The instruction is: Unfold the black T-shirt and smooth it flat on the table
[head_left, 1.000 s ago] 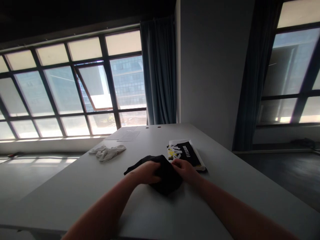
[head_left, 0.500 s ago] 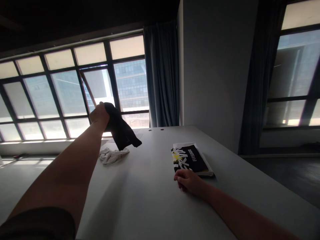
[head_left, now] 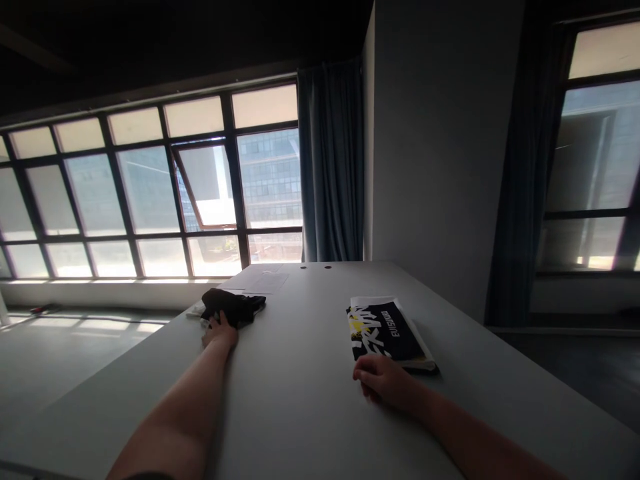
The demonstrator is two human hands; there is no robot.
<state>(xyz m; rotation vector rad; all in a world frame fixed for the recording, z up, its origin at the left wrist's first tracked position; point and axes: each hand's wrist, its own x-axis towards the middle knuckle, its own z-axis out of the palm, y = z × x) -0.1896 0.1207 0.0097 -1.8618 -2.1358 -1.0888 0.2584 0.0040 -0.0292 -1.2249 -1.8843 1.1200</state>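
Note:
My left hand (head_left: pixel 220 331) rests on a crumpled black cloth (head_left: pixel 234 305) at the far left part of the table, its fingers apart on the fabric. Under the black cloth, a bit of white cloth (head_left: pixel 196 311) shows at the left side. My right hand (head_left: pixel 383 379) lies on the table with fingers loosely curled and nothing visible in them. Just beyond it is a flat, folded black item (head_left: pixel 395 333) with white lettering, a yellow patch and white edges; whether it is a garment I cannot tell.
The white table (head_left: pixel 295 400) stretches away from me. Sheets of paper (head_left: pixel 265 281) lie at its far left, and two small dark holes (head_left: pixel 328 267) are near the far edge. Beyond stand a tilted-open window (head_left: pixel 207 187), a blue curtain (head_left: pixel 333 167) and a pillar (head_left: pixel 440 160).
My left hand has come down from the air with the black cloth, which now lies heaped over the white cloth. The right hand keeps its place beside the folded item.

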